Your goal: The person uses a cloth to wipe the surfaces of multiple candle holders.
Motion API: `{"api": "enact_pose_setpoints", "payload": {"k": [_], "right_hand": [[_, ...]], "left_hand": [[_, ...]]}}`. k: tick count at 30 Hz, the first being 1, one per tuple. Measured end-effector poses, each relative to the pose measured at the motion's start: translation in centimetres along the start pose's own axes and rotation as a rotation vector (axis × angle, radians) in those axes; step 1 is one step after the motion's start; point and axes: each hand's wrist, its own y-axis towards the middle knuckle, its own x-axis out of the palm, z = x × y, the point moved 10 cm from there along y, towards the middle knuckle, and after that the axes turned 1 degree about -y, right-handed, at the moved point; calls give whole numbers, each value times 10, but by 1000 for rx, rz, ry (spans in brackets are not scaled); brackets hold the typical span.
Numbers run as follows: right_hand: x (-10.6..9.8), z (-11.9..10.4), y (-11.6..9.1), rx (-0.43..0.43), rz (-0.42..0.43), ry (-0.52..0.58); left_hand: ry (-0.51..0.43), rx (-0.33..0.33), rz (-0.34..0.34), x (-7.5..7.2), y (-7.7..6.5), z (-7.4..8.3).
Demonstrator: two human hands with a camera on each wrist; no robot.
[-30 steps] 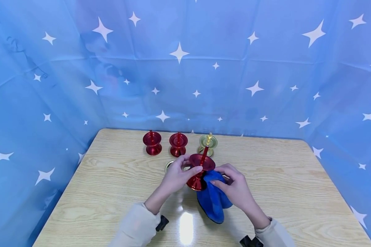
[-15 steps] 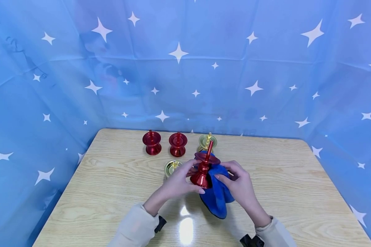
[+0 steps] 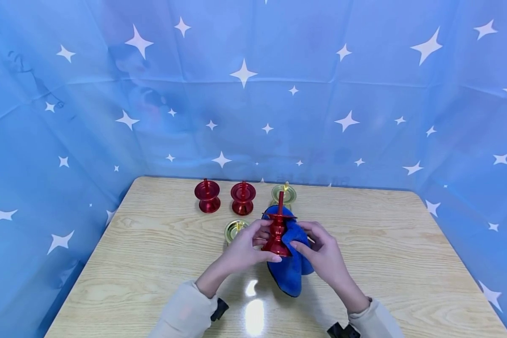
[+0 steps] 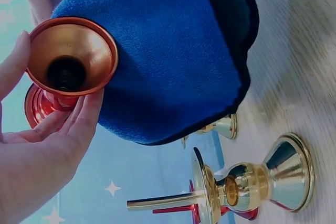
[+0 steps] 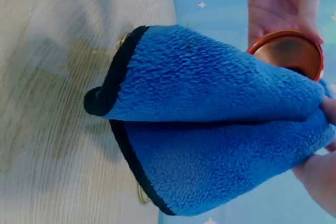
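Between your hands, the red holder [image 3: 276, 238] is leaning, its spike [image 3: 280, 203] pointing up and far, its hollow base [image 4: 79, 45] facing near. Your left hand [image 3: 246, 249] is gripping it from the left, closer than your right hand [image 3: 324, 253], which is pinching the blue cloth [image 3: 288, 277] against its right side. Beyond your left hand a gold holder [image 3: 233, 229] is standing; farther, two more red holders [image 3: 207, 191] and a second gold holder [image 3: 290, 195] are forming a row.

No readable text, labels, brands, numbers or signs
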Motion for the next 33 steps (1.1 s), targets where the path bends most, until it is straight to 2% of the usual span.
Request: {"api": "enact_pose_setpoints", "payload": {"k": [7, 11, 14, 17, 20, 22, 28, 30, 33], "right_hand": [[0, 13, 0, 92, -28, 2], [0, 15, 1, 114, -21, 5], [1, 8, 1, 77, -2, -86], [4, -5, 1, -21, 24, -229], [7, -15, -1, -106, 42, -306], [7, -15, -2, -116, 38, -287], [-1, 10, 0, 19, 0, 7], [-2, 15, 0, 46, -2, 67], [-2, 16, 0, 39, -6, 96]], "left_hand": [[-41, 12, -29, 1, -2, 1], [35, 20, -30, 2, -2, 1], [145, 17, -18, 3, -1, -1], [233, 7, -3, 4, 0, -4], [258, 0, -2, 5, 1, -7], [208, 6, -19, 5, 1, -8], [-123, 33, -119, 8, -2, -4], [-179, 38, -143, 9, -3, -2], [-188, 29, -152, 11, -2, -2]]}}
